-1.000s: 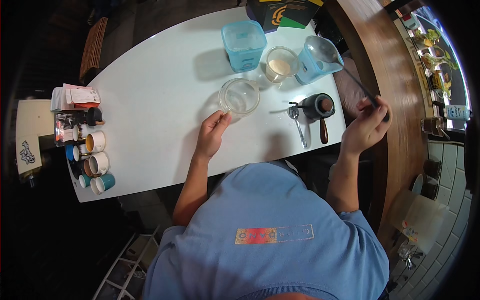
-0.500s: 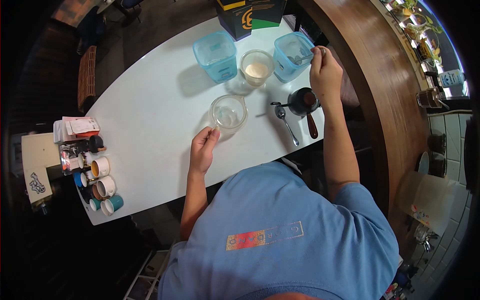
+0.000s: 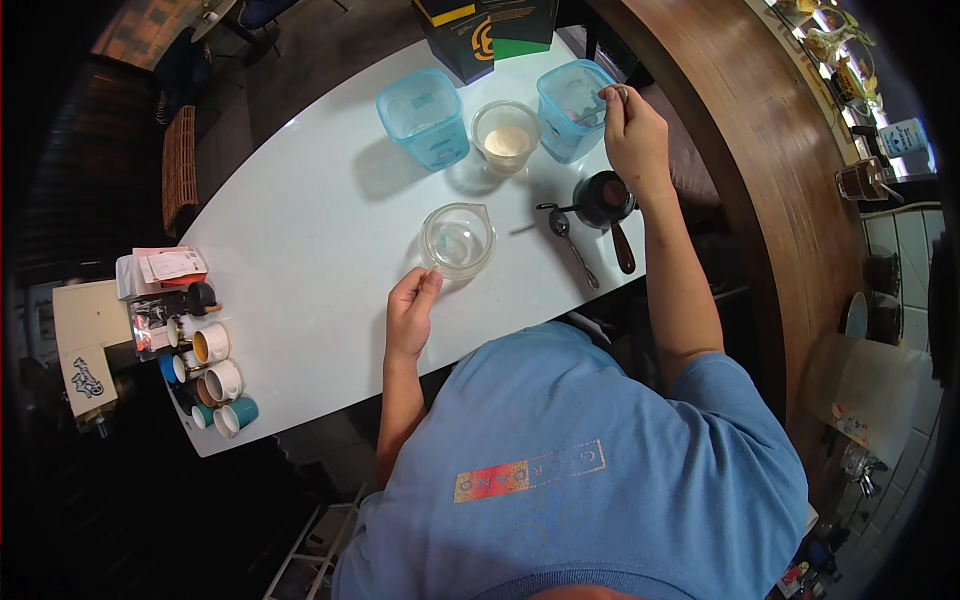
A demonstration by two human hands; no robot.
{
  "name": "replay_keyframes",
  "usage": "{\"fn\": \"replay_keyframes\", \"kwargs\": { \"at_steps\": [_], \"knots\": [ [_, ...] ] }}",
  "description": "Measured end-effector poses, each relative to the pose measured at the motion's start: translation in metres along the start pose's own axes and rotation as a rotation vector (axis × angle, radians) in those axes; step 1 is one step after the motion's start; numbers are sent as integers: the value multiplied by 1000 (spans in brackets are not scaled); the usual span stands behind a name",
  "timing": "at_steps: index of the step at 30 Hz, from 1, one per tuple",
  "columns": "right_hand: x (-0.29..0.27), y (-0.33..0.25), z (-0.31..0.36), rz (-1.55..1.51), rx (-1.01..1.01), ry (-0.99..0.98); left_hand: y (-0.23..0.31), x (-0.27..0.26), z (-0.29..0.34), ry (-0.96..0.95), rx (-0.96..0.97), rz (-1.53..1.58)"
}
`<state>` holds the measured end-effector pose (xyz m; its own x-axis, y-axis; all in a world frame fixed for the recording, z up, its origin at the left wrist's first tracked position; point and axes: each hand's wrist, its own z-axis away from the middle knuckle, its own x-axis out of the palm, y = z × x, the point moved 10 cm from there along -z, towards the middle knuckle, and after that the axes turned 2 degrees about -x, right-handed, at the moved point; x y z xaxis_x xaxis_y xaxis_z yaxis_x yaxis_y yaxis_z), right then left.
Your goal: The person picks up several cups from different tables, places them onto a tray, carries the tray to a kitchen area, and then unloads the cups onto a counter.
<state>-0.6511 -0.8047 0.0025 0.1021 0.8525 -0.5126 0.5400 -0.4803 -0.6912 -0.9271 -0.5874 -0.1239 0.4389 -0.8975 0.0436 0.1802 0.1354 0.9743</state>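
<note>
My left hand (image 3: pixel 410 312) pinches the near edge of a clear glass jug (image 3: pixel 458 243) with a small spout. No contents can be made out in it. At the far right, my right hand (image 3: pixel 637 142) grips the handle of a spoon (image 3: pixel 592 116), whose bowl end reaches into a translucent blue plastic tub (image 3: pixel 568 143). What the spoon carries is too small to tell. Left of that tub stands a clear cup (image 3: pixel 506 140) with pale powder or liquid at its bottom. Beyond it is a second blue tub (image 3: pixel 438 150).
A small black pot (image 3: pixel 602 198) with a brown handle and a metal spoon (image 3: pixel 574 248) lie near my right forearm. Dark boxes (image 3: pixel 488 45) stand at the far edge. Several mugs (image 3: pixel 222 380) and papers (image 3: pixel 170 264) crowd the white table's (image 3: pixel 300 290) left end.
The whole view has shifted slightly. My left hand still holds the jug, whose spout has turned a little. My right hand stays over the right tub with the spoon.
</note>
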Motion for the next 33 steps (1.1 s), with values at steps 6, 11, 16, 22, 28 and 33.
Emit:
{"fn": "replay_keyframes", "kwargs": {
  "at_steps": [6,11,16,22,28,33],
  "knots": [
    [-4,5,0,-10,68,6,-1,-2,2,15,-3,1],
    [-32,26,1,-48,112,189,-1,-3,1,38,-3,2],
    [-65,25,4,-180,210,303,2,-1,0,55,-29,34],
    [-97,7,8,-310,134,351,2,6,-8,64,-94,54],
    [-99,-21,39,-578,141,321,4,16,-17,61,-162,49],
    [-67,-54,98,-731,-5,179,10,18,-20,53,-147,44]
  ]
}}
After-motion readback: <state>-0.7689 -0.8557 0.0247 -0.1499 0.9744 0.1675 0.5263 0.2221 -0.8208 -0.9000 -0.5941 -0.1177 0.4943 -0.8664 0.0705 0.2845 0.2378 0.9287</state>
